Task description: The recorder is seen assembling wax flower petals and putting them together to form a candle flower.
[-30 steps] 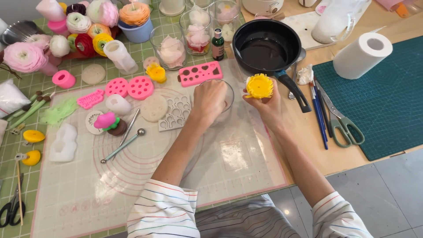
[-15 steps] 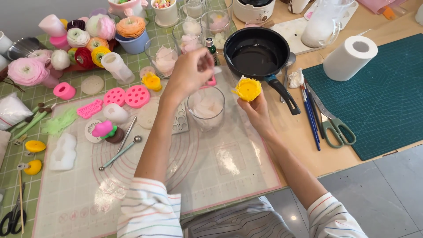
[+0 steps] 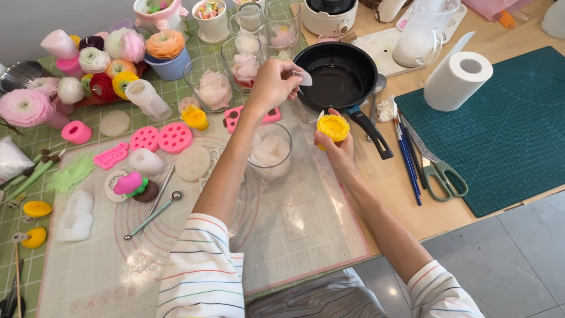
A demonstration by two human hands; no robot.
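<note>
Yellow wax or soap-like material forms the small flower point(image 3: 333, 126) that the right hand point(image 3: 336, 147) holds from below, its fingers closed around the base of the flower, just beside the handle of the black pan point(image 3: 336, 76). From the head view, the left hand point(image 3: 272, 87) is raised above the bench point(image 3: 465, 227), and its fingers point(image 3: 292, 79) are pinched together on a thin white petal piece point(image 3: 304, 78), which hangs over the near rim of the pan. The two hands are near each other but not touching. Under the left forearm stands a clear glass bowl point(image 3: 269, 152) with pale white pieces inside; it stands on a translucent working mat point(image 3: 294, 229) with a pink edge.

On the left part of the mat lie pink moulds point(image 3: 160, 138), a round white disc point(image 3: 193, 163), and a metal ball tool point(image 3: 152, 215). Behind them, on a green checked cloth, many finished flowers point(image 3: 26, 108) in pink, white, orange and red stand close together, with several glass cups point(image 3: 213, 88) holding petals.

To the right of the pan lies a dark green cutting mat point(image 3: 518, 129). A white paper roll point(image 3: 458, 81) stands on it, and scissors point(image 3: 438, 171) lie on its left edge, next to some blue brushes point(image 3: 409, 159). Both sleeves are white with thin coloured stripes.
</note>
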